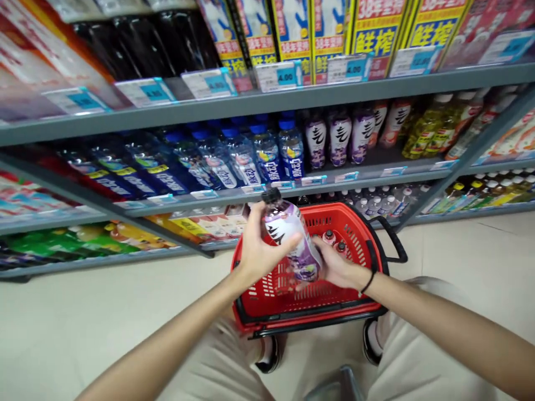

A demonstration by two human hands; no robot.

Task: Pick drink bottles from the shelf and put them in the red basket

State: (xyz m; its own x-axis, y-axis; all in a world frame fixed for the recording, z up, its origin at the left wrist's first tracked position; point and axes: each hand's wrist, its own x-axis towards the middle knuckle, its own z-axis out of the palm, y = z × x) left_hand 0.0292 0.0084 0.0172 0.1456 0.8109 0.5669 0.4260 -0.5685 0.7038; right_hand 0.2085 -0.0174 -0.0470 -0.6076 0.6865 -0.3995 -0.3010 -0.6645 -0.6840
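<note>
- Purple-and-white bottle [292,223] sits between both hands, over the basket [261,306]; tilted, cap end up by the left hand, base down by the right.
- Left hand [259,245] part-closed around the upper body: thumb across the label, other fingers mostly hidden behind. Likely steadies the top.
- Right hand [336,264] part-curled at the lower end, fingers passing behind or under; probably takes weight near the base. Exact finger contact blurred, can't tell.
- Two-hand hold probably keeps the smooth round body from slipping and the label facing up toward the wearer.
- Basket stands on the floor below the hands, between the feet, presumably for easy reach; small pinkish bottles [329,236] lie in it, just beyond the right hand.
- Look: dark cap, dark contents at neck, white upper label with black brush lettering, purple lower part with fruit print; glossy.
- Beyond the hands, shelf [380,159] carries similar purple bottles [340,139], upright, labels outward, likely for display; blue-capped bottles [290,145] just left of them.
</note>
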